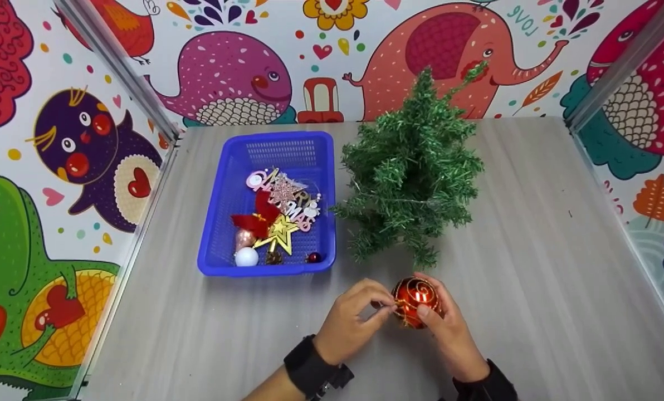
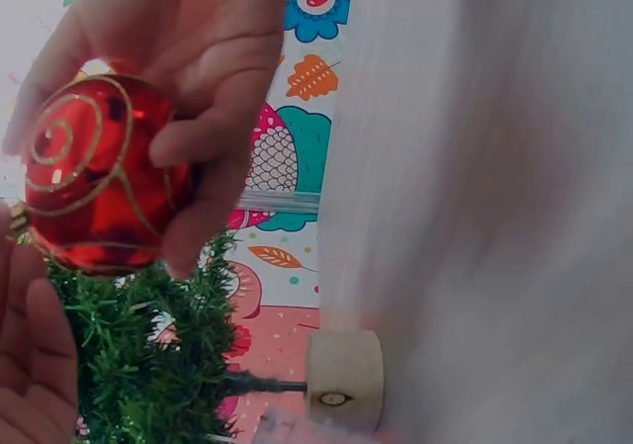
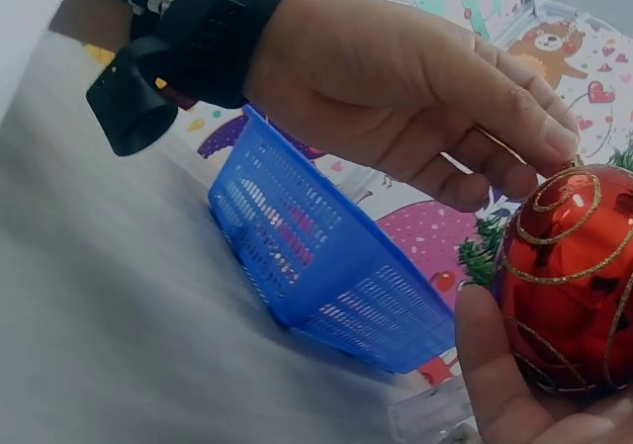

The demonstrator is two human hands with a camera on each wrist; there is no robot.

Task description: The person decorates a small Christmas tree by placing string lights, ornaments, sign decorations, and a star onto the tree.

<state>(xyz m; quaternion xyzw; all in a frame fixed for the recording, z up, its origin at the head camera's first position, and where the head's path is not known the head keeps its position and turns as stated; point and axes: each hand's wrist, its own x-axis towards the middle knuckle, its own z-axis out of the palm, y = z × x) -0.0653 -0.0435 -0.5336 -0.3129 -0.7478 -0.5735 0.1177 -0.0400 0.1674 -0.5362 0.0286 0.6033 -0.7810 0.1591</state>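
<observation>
A shiny red Christmas ball with gold glitter swirls (image 1: pixel 419 298) is in my right hand (image 1: pixel 452 328), whose fingers and thumb curl round it. My left hand (image 1: pixel 350 316) pinches the gold cap or its loop at the ball's left side; the loop itself is hard to make out. In the left wrist view the ball (image 2: pixel 104 172) sits against the right palm and fingers. The right wrist view shows the left thumb and forefinger meeting at the top of the ball (image 3: pixel 574 276). Just beyond both hands stands a small green tinsel Christmas tree (image 1: pixel 415 172).
A blue plastic basket (image 1: pixel 212 245) left of the tree holds a gold star (image 1: pixel 281 233), a red bow (image 1: pixel 254 220), a white ball (image 1: pixel 247 257), a Merry Christmas sign (image 1: pixel 298 209) and other ornaments. The tree's round wooden base (image 2: pixel 346 380) rests on the table. Printed walls enclose the table.
</observation>
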